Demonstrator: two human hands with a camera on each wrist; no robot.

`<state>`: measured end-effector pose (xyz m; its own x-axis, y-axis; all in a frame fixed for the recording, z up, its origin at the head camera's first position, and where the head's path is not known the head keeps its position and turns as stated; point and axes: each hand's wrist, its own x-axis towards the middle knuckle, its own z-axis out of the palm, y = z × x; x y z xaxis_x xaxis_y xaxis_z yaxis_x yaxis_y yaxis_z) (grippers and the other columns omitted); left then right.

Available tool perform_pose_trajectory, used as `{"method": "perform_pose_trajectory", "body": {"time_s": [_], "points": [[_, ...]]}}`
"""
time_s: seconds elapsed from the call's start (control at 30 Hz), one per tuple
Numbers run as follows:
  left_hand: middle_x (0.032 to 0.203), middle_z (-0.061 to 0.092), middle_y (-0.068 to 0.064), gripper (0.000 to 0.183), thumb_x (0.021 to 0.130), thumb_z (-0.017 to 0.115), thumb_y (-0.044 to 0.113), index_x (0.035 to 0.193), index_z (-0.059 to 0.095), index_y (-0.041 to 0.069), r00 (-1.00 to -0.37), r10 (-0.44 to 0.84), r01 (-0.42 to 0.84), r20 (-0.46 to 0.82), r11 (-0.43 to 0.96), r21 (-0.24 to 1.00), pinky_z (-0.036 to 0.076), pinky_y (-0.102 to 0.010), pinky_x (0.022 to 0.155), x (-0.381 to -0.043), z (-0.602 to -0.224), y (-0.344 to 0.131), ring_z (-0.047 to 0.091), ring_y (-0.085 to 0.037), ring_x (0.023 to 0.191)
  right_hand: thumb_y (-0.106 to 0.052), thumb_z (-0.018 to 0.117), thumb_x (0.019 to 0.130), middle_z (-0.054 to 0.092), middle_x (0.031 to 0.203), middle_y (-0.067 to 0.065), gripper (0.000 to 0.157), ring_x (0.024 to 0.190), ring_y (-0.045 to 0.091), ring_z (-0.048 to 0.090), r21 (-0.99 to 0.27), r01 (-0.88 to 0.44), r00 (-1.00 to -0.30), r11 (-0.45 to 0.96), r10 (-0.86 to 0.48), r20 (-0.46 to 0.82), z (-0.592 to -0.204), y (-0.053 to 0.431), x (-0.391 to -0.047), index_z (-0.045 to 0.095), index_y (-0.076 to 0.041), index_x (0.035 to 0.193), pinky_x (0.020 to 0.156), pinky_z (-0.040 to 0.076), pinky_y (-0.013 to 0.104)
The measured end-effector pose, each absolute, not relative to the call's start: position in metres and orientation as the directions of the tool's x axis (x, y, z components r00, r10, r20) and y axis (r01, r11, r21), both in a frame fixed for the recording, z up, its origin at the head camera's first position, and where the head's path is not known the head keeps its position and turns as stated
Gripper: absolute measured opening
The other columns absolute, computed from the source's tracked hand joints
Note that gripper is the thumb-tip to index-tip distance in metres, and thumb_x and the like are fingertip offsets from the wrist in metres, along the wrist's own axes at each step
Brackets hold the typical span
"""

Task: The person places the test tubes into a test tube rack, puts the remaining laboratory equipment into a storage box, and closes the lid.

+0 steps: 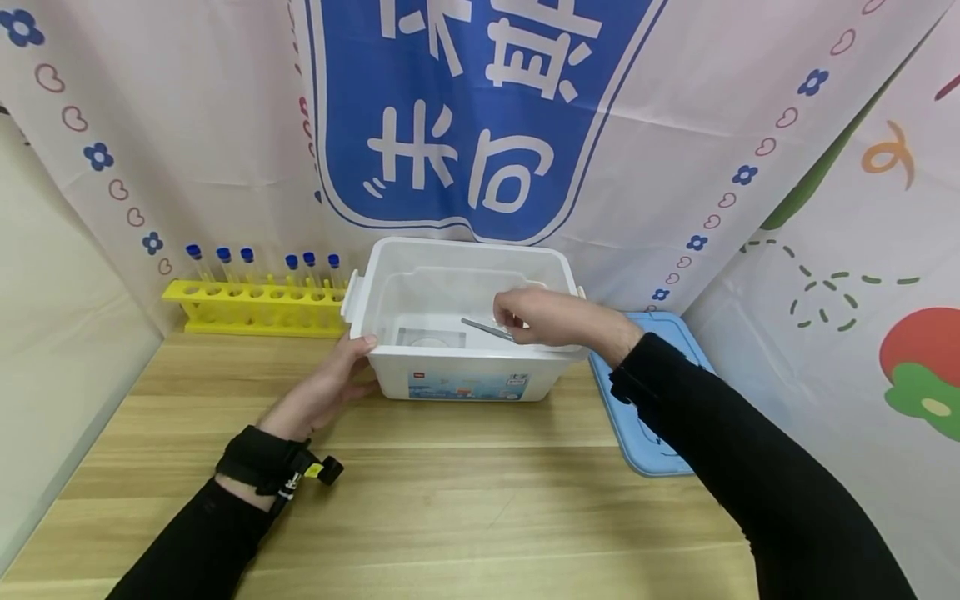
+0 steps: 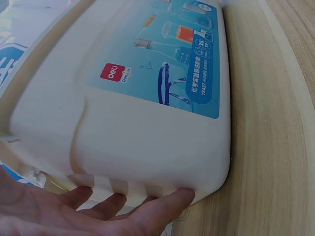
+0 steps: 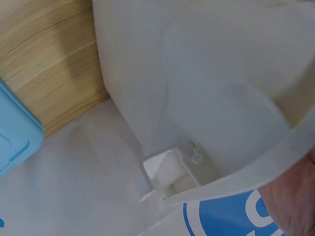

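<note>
A white plastic storage bin (image 1: 390, 375) with a blue label stands on the table. My left hand (image 1: 333, 383) touches its left end, thumb at the rim corner; in the left wrist view the extended fingers (image 2: 170, 209) rest against that end wall. Over the bin's right part, my right hand (image 1: 536, 315) pinches a slim grey metal tool (image 1: 483, 327) that points left inside the bin. Its exact kind cannot be told. A flat, greyish clear rectangle (image 1: 457, 339) lies on the bin floor. Only the edge of the right hand (image 3: 295, 196) shows in the right wrist view.
Left of the bin stands a yellow rack (image 1: 262, 327) with several blue-capped test tubes (image 1: 292, 263). A blue lid (image 1: 637, 442) lies to the right, partly under my right sleeve. Behind the bin hangs a printed curtain (image 1: 480, 133).
</note>
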<state>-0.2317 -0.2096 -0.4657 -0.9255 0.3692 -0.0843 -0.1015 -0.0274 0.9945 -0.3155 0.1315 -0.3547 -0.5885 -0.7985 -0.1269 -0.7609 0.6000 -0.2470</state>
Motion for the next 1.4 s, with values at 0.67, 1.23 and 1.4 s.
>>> {"method": "perform_pose_trajectory", "body": {"time_s": [0.67, 1.23, 1.4], "points": [[0.166, 0.012, -0.02, 0.082, 0.102, 0.044, 0.046, 0.166, -0.001, 0.024, -0.927, 0.369, -0.085, -0.067, -0.034, 0.996, 0.025, -0.077, 0.111, -0.232, -0.467, -0.21, 0.009, -0.046, 0.154, -0.01, 0.057, 0.103, 0.066, 0.103, 0.0, 0.015, 0.092, 0.015, 0.059, -0.246, -0.738, -0.562, 0.629, -0.774, -0.292, -0.384, 0.126, -0.332, 0.065, -0.008, 0.116, 0.083, 0.052, 0.03], [0.167, 0.01, -0.019, 0.08, 0.102, 0.042, 0.046, 0.166, -0.002, 0.024, -0.926, 0.369, -0.088, -0.072, -0.025, 0.996, 0.024, -0.078, 0.111, -0.232, -0.466, -0.21, 0.007, -0.045, 0.155, -0.036, 0.045, 0.101, 0.05, 0.08, 0.002, 0.035, 0.081, 0.023, 0.054, -0.606, -0.125, -0.715, 0.786, -0.495, -0.494, -0.392, 0.119, -0.316, 0.063, -0.009, 0.089, 0.072, 0.043, 0.038], [0.167, 0.012, -0.019, 0.081, 0.102, 0.042, 0.047, 0.166, -0.001, 0.024, -0.927, 0.367, -0.096, -0.082, -0.021, 0.995, 0.024, -0.078, 0.111, -0.232, -0.465, -0.209, 0.009, -0.044, 0.155, -0.039, 0.052, 0.096, 0.051, 0.088, 0.004, 0.03, 0.09, 0.024, 0.054, -0.591, -0.058, -0.734, 0.804, -0.436, -0.521, -0.396, 0.118, -0.315, 0.062, -0.012, 0.089, 0.076, 0.041, 0.038]]}}
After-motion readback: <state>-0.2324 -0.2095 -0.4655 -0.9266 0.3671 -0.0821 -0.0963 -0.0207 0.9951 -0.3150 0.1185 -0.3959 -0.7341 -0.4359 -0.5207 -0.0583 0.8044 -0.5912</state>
